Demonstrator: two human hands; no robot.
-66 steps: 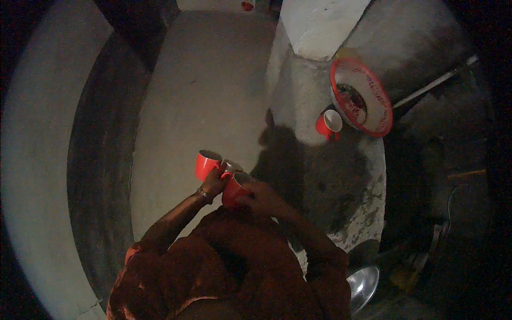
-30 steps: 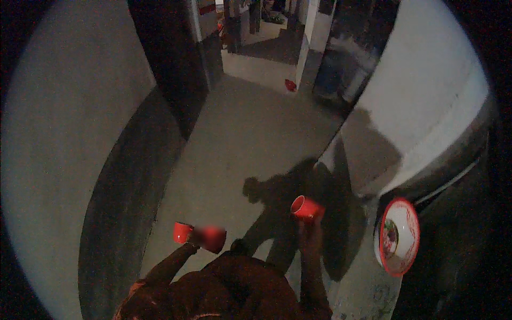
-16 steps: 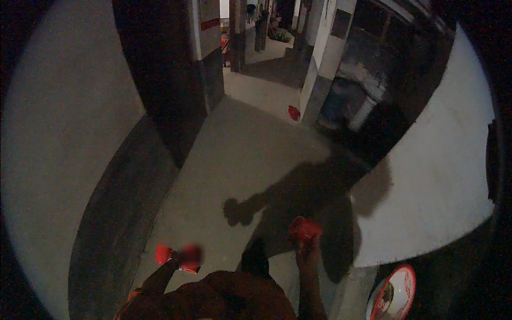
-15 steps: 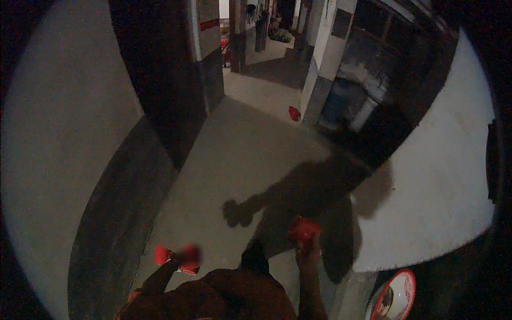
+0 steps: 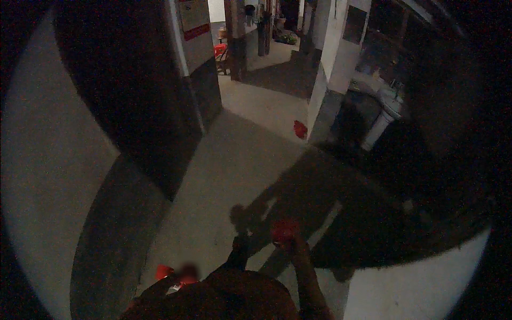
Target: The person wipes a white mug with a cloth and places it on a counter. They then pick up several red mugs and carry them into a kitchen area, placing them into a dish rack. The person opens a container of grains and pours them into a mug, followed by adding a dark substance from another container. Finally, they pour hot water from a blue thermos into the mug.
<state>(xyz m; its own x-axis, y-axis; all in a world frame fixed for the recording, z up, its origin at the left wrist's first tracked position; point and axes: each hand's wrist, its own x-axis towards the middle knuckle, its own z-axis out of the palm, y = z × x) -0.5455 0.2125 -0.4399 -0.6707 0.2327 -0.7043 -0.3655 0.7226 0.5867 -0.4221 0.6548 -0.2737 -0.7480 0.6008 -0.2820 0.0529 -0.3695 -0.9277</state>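
Far ahead of the left hand, a red-banded sign carries print too small for me to read. Beyond the right hand, I see a red object by a white pillar. The right is clamped on a red cup, the left on a second red cup; I can't make out their contents.

The view is dim and grainy, a shadow darkening the floor.
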